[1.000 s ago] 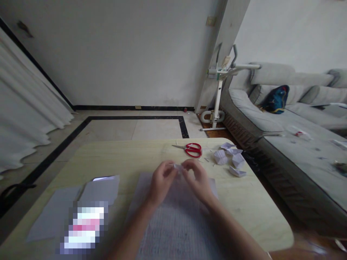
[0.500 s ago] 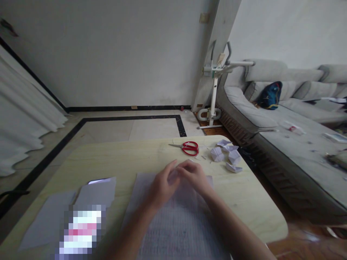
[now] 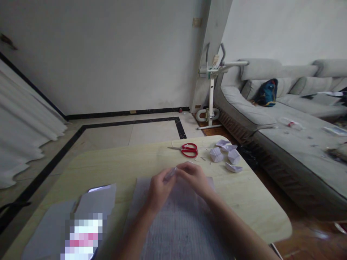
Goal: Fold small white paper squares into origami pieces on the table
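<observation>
Between my hands is a small folded piece of white paper [image 3: 170, 174], partly hidden by the fingers. My left hand [image 3: 159, 187] is closed on its left side. From the right, my right hand [image 3: 193, 177] pinches the paper's other end, its fingers bent together. Both hands are just above a large printed sheet [image 3: 179, 227] that lies on the table. Beyond them rests a pair of red-handled scissors [image 3: 189, 150], blades pointing left. Several folded paper pieces [image 3: 217, 155] sit in a group to the right of the scissors.
The pale wooden table [image 3: 255, 202] has rounded corners. White paper sheets [image 3: 51, 220] and a phone with a pixelated screen [image 3: 84, 238] lie at the left. Small paper scraps [image 3: 202, 158] are near the scissors. A grey sofa [image 3: 295, 159] stands on the right.
The fingers of my left hand have drawn in, and more of the folded paper shows between my hands. The view has tilted slightly; the scissors and paper pieces stay put.
</observation>
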Action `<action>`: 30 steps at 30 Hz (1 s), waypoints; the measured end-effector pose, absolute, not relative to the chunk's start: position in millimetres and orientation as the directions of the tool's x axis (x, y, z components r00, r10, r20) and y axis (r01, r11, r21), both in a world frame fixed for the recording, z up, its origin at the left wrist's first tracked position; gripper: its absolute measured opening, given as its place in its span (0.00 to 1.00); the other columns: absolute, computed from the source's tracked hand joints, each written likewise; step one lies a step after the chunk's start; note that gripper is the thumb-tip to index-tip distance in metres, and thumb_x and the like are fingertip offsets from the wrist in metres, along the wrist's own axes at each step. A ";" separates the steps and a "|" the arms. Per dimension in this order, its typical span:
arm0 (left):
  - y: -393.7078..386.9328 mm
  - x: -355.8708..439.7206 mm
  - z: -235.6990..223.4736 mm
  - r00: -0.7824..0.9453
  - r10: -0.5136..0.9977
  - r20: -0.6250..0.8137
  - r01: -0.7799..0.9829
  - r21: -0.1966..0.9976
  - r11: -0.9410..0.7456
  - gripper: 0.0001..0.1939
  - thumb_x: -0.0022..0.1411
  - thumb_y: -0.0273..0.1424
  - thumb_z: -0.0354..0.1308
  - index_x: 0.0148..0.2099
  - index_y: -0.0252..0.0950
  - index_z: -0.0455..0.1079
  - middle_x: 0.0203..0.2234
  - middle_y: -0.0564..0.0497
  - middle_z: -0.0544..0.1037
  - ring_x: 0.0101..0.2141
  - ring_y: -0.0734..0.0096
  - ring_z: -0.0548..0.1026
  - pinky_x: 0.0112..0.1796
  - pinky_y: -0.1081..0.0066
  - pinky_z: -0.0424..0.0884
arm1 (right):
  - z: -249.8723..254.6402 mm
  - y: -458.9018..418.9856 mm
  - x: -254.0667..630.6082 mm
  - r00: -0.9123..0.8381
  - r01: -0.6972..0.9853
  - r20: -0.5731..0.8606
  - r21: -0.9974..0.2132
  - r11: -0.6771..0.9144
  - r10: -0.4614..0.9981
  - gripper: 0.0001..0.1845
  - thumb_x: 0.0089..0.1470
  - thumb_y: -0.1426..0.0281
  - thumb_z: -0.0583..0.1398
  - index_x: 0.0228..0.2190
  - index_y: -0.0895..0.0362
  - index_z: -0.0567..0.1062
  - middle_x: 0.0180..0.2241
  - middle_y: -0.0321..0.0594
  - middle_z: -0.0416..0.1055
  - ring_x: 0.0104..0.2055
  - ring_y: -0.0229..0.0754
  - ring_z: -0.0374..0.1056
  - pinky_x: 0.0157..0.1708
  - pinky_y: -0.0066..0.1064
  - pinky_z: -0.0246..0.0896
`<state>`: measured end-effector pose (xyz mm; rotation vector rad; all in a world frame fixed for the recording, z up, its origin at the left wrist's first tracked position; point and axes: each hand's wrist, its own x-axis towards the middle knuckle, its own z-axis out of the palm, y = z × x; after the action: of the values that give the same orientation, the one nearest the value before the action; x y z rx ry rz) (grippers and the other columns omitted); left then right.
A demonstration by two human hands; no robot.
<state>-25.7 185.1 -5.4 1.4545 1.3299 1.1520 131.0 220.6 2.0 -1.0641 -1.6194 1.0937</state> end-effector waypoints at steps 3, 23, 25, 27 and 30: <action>184.8 -24.8 -6.3 0.059 0.995 0.084 0.218 0.971 -0.095 0.15 0.63 0.37 0.56 0.47 0.34 0.76 0.37 0.47 0.81 0.38 0.62 0.79 0.39 0.71 0.73 | -0.1 220.8 131.0 -0.222 0.171 0.194 -0.957 0.234 0.955 0.06 0.53 0.67 0.63 0.29 0.57 0.79 0.28 0.38 0.76 0.30 0.40 0.70 0.32 0.30 0.63; 186.6 -23.4 4.2 -0.039 0.998 -0.045 0.022 0.999 0.046 0.14 0.57 0.38 0.63 0.39 0.32 0.76 0.25 0.52 0.78 0.27 0.70 0.75 0.28 0.76 0.70 | -3.1 221.6 129.2 -0.198 0.062 0.120 -0.989 0.135 0.973 0.10 0.52 0.63 0.63 0.26 0.57 0.77 0.24 0.35 0.73 0.26 0.38 0.66 0.27 0.28 0.60; 187.5 -23.3 6.0 -0.047 0.996 -0.077 -0.008 0.997 0.077 0.14 0.55 0.38 0.64 0.38 0.31 0.76 0.24 0.53 0.77 0.25 0.71 0.74 0.27 0.76 0.69 | -2.7 221.0 128.8 -0.193 0.048 0.105 -0.992 0.116 0.976 0.10 0.51 0.63 0.63 0.26 0.57 0.76 0.23 0.35 0.71 0.25 0.37 0.65 0.26 0.28 0.59; 188.0 -23.0 7.8 -0.059 0.993 -0.104 -0.027 0.994 0.102 0.14 0.54 0.38 0.64 0.37 0.31 0.76 0.22 0.53 0.76 0.24 0.72 0.73 0.26 0.77 0.68 | -2.1 220.4 128.7 -0.183 0.040 0.086 -0.995 0.095 0.979 0.11 0.51 0.62 0.63 0.26 0.58 0.76 0.22 0.35 0.70 0.25 0.37 0.64 0.26 0.27 0.59; 187.8 -22.5 9.5 -0.084 0.991 -0.106 -0.018 0.994 0.105 0.13 0.54 0.37 0.64 0.36 0.31 0.77 0.21 0.54 0.75 0.24 0.73 0.72 0.26 0.77 0.68 | -0.9 219.6 128.8 -0.183 0.039 0.070 -0.996 0.079 0.981 0.11 0.51 0.62 0.63 0.27 0.57 0.76 0.22 0.34 0.69 0.24 0.36 0.64 0.25 0.27 0.58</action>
<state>-22.5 187.8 9.5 1.0794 1.3094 1.1985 128.8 219.6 -0.9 -1.0954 -1.4113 1.2624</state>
